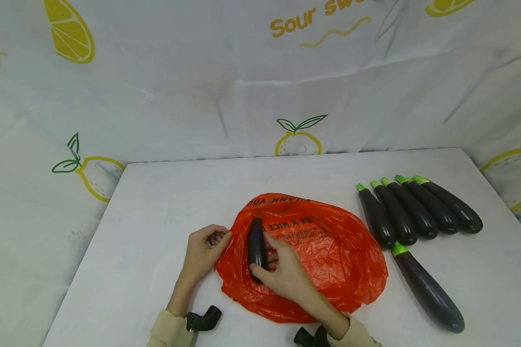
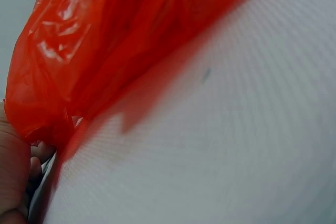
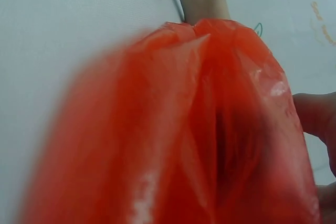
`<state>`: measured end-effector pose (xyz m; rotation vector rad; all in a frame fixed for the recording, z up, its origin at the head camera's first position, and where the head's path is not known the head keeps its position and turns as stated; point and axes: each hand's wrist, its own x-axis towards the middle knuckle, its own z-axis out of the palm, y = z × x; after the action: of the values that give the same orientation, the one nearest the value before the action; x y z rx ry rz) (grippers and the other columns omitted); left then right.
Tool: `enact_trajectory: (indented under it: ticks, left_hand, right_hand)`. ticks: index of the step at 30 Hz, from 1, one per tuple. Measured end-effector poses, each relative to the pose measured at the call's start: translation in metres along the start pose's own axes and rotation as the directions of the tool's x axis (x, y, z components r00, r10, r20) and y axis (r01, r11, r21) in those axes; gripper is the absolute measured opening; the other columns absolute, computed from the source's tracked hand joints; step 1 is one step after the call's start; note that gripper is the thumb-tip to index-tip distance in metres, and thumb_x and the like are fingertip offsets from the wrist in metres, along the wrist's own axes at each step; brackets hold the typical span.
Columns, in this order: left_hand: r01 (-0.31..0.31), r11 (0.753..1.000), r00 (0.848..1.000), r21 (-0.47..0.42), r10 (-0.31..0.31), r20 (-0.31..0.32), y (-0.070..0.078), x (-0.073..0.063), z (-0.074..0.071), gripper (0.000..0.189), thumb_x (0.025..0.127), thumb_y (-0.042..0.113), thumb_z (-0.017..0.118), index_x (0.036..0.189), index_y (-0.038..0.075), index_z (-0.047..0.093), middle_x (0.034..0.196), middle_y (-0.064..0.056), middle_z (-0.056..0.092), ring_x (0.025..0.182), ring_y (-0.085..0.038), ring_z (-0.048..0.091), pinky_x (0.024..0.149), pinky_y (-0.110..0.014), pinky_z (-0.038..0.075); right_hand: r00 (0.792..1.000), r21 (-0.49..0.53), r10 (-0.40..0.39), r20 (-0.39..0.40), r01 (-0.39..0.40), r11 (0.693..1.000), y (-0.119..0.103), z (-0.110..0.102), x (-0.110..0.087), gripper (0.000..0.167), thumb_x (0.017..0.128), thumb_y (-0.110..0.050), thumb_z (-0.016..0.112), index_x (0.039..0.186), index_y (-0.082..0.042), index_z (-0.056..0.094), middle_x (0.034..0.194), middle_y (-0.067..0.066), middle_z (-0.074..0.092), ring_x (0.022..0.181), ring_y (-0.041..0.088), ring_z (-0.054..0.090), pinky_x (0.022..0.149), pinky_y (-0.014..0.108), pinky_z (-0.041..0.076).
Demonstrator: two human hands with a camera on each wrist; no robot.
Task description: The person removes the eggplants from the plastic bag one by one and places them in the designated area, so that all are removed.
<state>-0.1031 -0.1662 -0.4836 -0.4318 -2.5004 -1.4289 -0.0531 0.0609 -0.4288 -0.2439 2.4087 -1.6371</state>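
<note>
An orange-red plastic bag point(image 1: 330, 289) with dark print lies spread with its mouth open on the table. My left hand point(image 1: 206, 248) pinches the bag's left rim; in the left wrist view only part of that hand point(image 2: 13, 171) shows beside the shiny plastic. Inside the left part of the bag is a dark eggplant point(image 1: 256, 246), its long side pointing away from me. My right hand point(image 1: 286, 274) holds this eggplant, thumb over its near end and fingers along its right side. Red plastic point(image 3: 157, 129) covers most of the right wrist view, hiding the grip.
Several eggplants point(image 1: 421, 212) with bright green caps lie in a row at the right of the white table point(image 1: 156, 202). Another eggplant point(image 1: 430, 289) lies slanted nearer me, its cap close to the row. Behind the table hangs a white cloth point(image 1: 178, 96) printed with lemons.
</note>
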Motion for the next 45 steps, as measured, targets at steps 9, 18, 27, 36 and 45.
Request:
enact_trajectory:
  ticks: [9, 18, 27, 36, 45]
  left_hand:
    - [-0.004, 1.0, 1.0, 0.009, 0.004, 0.0, -0.001, 0.0, 0.001, 0.003, 0.091, 0.013, 0.076, 0.091, 0.009, 0.075, 0.077, 0.002, 0.069, 0.067, -0.004, 0.054, 0.061, -0.021, 0.049]
    - [-0.002, 1.0, 1.0, 0.009, 0.002, -0.011, -0.002, 0.0, 0.001, 0.004, 0.09, 0.011, 0.077, 0.09, 0.008, 0.075, 0.076, 0.002, 0.069, 0.066, -0.002, 0.053, 0.06, -0.019, 0.047]
    - [0.018, 1.0, 1.0, -0.001, -0.018, -0.003, -0.001, 0.0, 0.001, 0.002, 0.09, 0.01, 0.077, 0.091, 0.009, 0.075, 0.076, 0.002, 0.069, 0.066, -0.004, 0.053, 0.06, -0.02, 0.048]
    - [0.014, 1.0, 1.0, -0.001, -0.014, -0.005, 0.0, 0.0, 0.001, 0.003, 0.09, 0.01, 0.077, 0.091, 0.009, 0.075, 0.076, 0.001, 0.07, 0.066, -0.003, 0.053, 0.06, -0.02, 0.048]
    - [0.011, 1.0, 1.0, 0.002, -0.011, -0.004, 0.0, 0.0, 0.002, 0.003, 0.091, 0.011, 0.076, 0.09, 0.009, 0.075, 0.076, 0.001, 0.07, 0.066, -0.004, 0.054, 0.06, -0.02, 0.048]
  right_hand:
    - [1.0, -0.01, 0.006, -0.011, -0.006, 1.0, -0.002, -0.008, -0.003, 0.074, 0.08, -0.006, 0.076, 0.148, 0.003, 0.048, 0.112, 0.016, 0.065, 0.086, 0.016, 0.067, 0.071, 0.02, 0.057]
    - [0.999, -0.029, 0.035, -0.015, -0.035, 0.999, -0.005, -0.019, -0.01, 0.071, 0.078, -0.006, 0.075, 0.146, -0.003, 0.054, 0.122, 0.018, 0.064, 0.079, 0.016, 0.059, 0.064, 0.022, 0.054]
    - [0.998, -0.073, 0.062, -0.021, -0.063, 0.995, -0.01, -0.031, -0.019, 0.069, 0.077, -0.005, 0.072, 0.144, -0.01, 0.058, 0.128, 0.016, 0.063, 0.083, 0.019, 0.056, 0.059, 0.024, 0.052]
    - [0.995, -0.156, 0.073, -0.065, -0.083, 0.984, -0.013, -0.044, -0.027, 0.068, 0.074, -0.005, 0.075, 0.141, -0.013, 0.062, 0.128, 0.014, 0.064, 0.085, 0.019, 0.056, 0.061, 0.022, 0.051]
    - [0.995, -0.226, 0.071, -0.065, -0.084, 0.971, -0.017, -0.052, -0.035, 0.067, 0.075, -0.006, 0.075, 0.14, -0.015, 0.062, 0.124, 0.008, 0.066, 0.09, 0.02, 0.056, 0.065, 0.024, 0.052]
